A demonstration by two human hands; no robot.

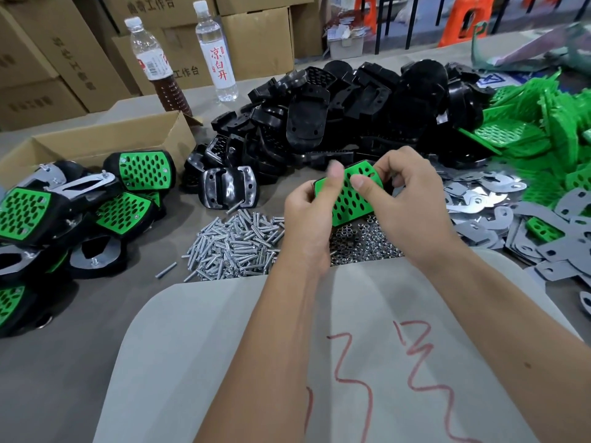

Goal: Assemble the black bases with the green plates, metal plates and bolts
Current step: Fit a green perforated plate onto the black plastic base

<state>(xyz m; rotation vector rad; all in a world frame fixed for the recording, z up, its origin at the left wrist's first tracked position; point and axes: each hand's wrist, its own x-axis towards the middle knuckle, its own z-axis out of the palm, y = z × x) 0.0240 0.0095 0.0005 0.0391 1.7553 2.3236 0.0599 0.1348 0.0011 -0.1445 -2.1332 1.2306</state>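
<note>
Both hands hold one green perforated plate seated on a black base, tilted above the table. My left hand grips its left edge with the thumb on top. My right hand grips the right side, thumb pressing the green face. Most of the black base is hidden behind the plate and fingers. Below lie a heap of bolts and a heap of nuts. Loose black bases are piled behind, green plates at the right, metal plates beside them.
Several assembled units lie at the left beside an open cardboard box. One upturned black base sits left of my hands. Two bottles stand at the back before stacked cartons. A pale sheet with red marks covers the near table.
</note>
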